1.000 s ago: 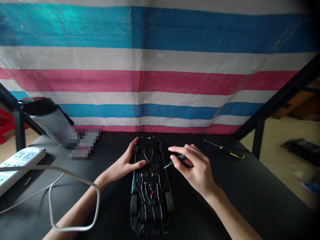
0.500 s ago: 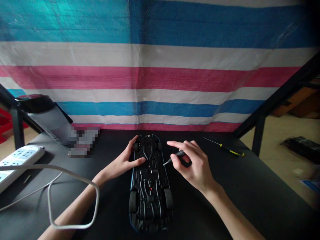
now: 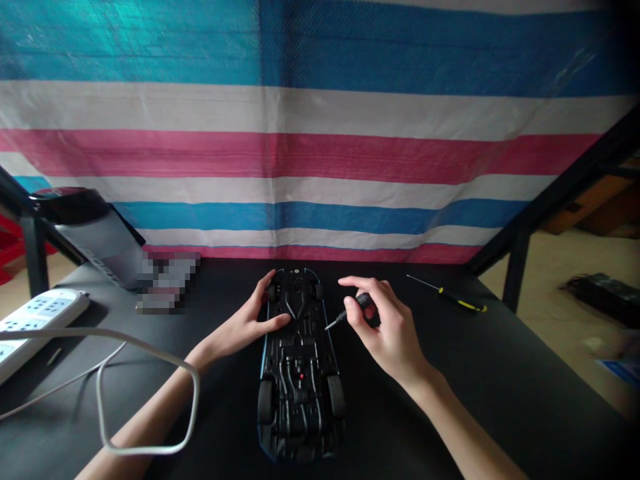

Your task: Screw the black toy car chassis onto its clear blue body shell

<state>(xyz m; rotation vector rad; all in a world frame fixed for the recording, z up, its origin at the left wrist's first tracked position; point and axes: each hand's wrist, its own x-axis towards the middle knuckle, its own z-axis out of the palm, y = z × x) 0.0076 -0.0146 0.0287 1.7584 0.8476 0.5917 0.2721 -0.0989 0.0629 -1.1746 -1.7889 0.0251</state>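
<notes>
The left hand [image 3: 253,317], thumb and fingers spread, grips the upturned toy car [image 3: 300,367], black-bottomed and blue-edged, lying on the matte black table [image 3: 210,413]; the right hand [image 3: 390,327] pinches a black-handled screwdriver [image 3: 356,309]. Behind hangs a striped plastic sheet [image 3: 350,157]. Far left leans a grey, black-lidded bottle [image 3: 100,240], contents hidden.

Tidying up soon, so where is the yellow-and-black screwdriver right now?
In the head view, the yellow-and-black screwdriver lies on the right of the black table, just beyond the right hand.
</notes>
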